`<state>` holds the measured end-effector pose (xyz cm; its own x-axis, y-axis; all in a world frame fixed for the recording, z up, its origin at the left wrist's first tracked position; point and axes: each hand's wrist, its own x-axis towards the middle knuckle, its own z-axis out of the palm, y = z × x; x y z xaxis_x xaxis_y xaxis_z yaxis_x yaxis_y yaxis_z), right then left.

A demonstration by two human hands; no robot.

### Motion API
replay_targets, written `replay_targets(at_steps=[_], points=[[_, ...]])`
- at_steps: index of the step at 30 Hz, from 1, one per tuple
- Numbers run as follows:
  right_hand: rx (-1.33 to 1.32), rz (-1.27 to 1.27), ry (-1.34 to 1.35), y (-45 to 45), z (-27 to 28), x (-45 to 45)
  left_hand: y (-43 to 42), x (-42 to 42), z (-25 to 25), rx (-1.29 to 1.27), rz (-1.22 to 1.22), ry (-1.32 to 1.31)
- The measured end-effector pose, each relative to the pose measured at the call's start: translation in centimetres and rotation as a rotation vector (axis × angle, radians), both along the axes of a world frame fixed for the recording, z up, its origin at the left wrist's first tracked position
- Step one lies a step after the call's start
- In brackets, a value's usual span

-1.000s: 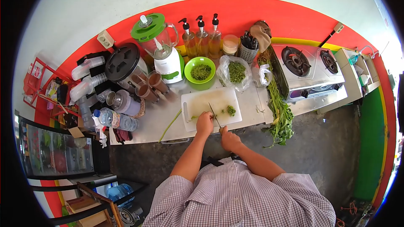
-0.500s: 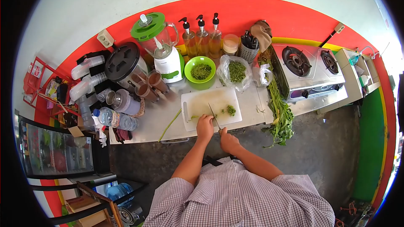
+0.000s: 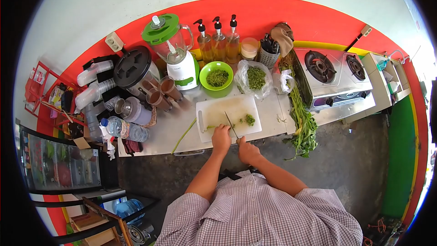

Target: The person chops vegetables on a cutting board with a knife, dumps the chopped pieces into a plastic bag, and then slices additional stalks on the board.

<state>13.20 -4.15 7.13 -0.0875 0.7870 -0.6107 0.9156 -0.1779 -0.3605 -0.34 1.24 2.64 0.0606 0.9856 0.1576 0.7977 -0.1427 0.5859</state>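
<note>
My right hand (image 3: 249,151) is wrapped round the handle of a kitchen knife (image 3: 231,124), its blade pointing up and left across the white cutting board (image 3: 209,109). Beside the blade, my left hand (image 3: 221,139) rests on the board's front part with its fingers curled and pressed together. Whatever those fingers hold is hidden under them. Small green scraps show just left of them. To the right of the blade lies a little pile of chopped greens (image 3: 249,119). A long green stalk (image 3: 184,135) lies on the counter along the board's left side.
Behind the board stand a green bowl (image 3: 205,71) and a plastic bag (image 3: 268,84), both with chopped greens. Leafy stalks (image 3: 300,123) hang over the counter edge beside a gas stove (image 3: 341,93). A blender (image 3: 182,70), cups (image 3: 170,89) and a water bottle (image 3: 125,129) stand left.
My right hand and the knife have shifted very slightly up toward the board. My left hand stays almost in place, and the surroundings look the same.
</note>
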Motion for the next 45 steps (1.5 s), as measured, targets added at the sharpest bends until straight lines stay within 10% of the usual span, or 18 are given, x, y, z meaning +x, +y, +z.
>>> replay_targets(at_steps=[45], points=[[0.023, 0.019, 0.001, -0.8, -1.0, -0.9, 0.2, -1.9, -1.5, 0.010, -0.057, -0.188]])
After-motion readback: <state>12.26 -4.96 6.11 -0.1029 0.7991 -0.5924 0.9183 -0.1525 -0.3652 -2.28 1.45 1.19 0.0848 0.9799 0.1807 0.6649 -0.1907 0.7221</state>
